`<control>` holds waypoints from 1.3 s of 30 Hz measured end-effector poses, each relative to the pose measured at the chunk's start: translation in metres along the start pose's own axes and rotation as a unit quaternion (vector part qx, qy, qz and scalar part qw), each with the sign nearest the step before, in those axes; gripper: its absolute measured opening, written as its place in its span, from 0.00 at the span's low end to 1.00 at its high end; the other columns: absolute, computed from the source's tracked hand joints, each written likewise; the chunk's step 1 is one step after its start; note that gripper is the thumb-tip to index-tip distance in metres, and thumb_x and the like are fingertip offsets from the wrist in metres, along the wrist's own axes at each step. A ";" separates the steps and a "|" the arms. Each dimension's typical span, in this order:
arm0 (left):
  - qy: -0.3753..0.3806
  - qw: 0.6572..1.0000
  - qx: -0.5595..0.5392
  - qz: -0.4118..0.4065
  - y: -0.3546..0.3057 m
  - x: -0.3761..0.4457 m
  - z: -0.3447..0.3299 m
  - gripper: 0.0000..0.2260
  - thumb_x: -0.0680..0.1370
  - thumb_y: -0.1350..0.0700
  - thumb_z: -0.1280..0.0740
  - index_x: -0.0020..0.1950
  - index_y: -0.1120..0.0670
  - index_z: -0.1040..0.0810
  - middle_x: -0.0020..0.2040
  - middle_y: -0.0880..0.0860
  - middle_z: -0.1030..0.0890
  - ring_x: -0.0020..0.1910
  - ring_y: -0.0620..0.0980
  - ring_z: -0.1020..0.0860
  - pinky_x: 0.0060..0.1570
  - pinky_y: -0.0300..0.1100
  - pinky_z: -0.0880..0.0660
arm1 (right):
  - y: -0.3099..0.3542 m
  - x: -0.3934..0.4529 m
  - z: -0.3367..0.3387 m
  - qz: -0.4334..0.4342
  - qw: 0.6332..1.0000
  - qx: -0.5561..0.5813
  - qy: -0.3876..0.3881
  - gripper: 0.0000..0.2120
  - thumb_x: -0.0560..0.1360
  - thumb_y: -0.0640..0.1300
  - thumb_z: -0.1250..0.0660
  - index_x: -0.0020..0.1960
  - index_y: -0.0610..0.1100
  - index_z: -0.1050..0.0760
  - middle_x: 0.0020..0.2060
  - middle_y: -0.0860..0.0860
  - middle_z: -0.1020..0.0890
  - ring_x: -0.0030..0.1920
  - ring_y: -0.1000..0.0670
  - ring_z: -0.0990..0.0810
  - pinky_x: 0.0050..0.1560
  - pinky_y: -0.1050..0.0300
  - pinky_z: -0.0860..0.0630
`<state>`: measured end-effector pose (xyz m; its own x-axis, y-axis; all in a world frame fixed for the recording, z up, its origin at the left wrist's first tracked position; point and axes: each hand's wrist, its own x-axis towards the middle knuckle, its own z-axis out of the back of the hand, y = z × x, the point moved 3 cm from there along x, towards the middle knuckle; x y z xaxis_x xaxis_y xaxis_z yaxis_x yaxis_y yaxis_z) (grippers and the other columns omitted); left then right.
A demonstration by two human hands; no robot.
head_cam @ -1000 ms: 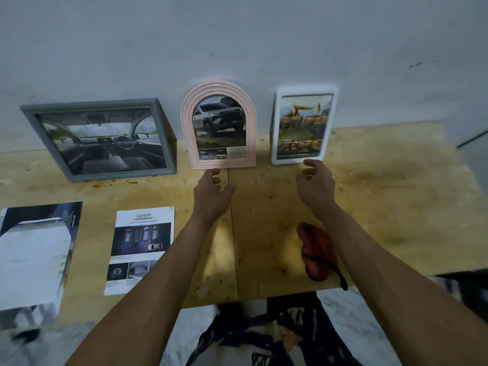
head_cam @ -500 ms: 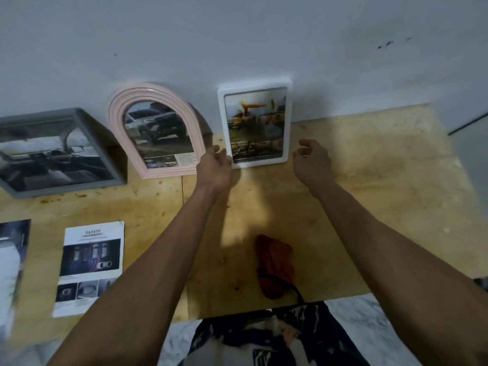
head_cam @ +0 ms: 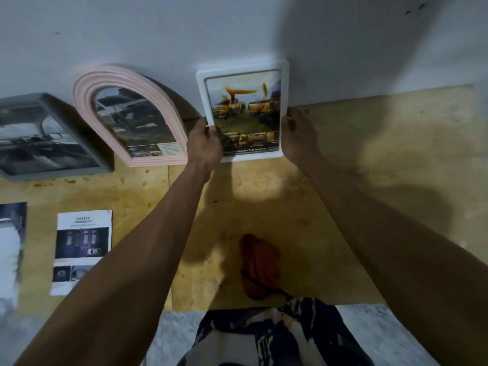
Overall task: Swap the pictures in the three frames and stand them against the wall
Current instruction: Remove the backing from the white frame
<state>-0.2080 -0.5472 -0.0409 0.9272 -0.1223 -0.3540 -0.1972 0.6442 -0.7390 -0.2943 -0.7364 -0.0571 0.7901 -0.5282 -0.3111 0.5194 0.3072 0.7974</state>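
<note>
I watch both hands clamp the white frame [head_cam: 243,72] against the wall [head_cam: 237,30]: the left hand [head_cam: 204,143] wraps its left edge, the right hand [head_cam: 299,138] its right edge. Left of the white frame, the pink arched frame [head_cam: 87,88] and grey frame [head_cam: 52,170] lean on the wall. A red cloth [head_cam: 260,268] lies on the worktop [head_cam: 369,154] below it.

Three frames [head_cam: 148,120] along wall [head_cam: 237,30]; two sheets [head_cam: 81,249] before, on table [head_cam: 369,207].
</note>
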 end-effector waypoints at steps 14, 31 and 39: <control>0.007 0.994 -0.107 -0.040 0.030 -0.072 0.036 0.12 0.84 0.56 0.42 0.61 0.56 0.21 0.49 0.51 0.18 0.50 0.49 0.21 0.52 0.45 0.24 | 0.000 -0.099 -0.005 0.000 0.994 0.099 -0.057 0.16 0.85 0.46 0.46 0.67 0.44 0.27 0.53 0.52 0.22 0.47 0.61 0.24 0.43 0.73 0.28; 0.044 0.964 -0.261 0.025 0.146 -0.166 0.174 0.12 0.83 0.57 0.40 0.47 0.49 0.18 0.49 0.56 0.16 0.53 0.58 0.18 0.54 0.60 0.20 | 0.057 -0.253 -0.128 -0.030 0.982 0.150 -0.106 0.15 0.84 0.48 0.44 0.63 0.45 0.23 0.50 0.50 0.19 0.49 0.50 0.20 0.49 0.51 0.20; 0.035 0.948 -0.306 0.085 0.220 -0.176 0.212 0.12 0.77 0.49 0.36 0.54 0.51 0.16 0.54 0.56 0.15 0.59 0.61 0.19 0.63 0.63 0.25 | 0.074 -0.299 -0.176 -0.005 0.982 0.179 -0.059 0.10 0.83 0.50 0.42 0.61 0.51 0.25 0.48 0.57 0.19 0.47 0.56 0.19 0.47 0.52 0.19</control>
<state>-0.3470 -0.2241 -0.0202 0.8461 -0.1191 -0.5195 -0.5098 0.1037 -0.8540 -0.4353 -0.4167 0.0040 0.7320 -0.6237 -0.2743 0.3616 0.0144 0.9322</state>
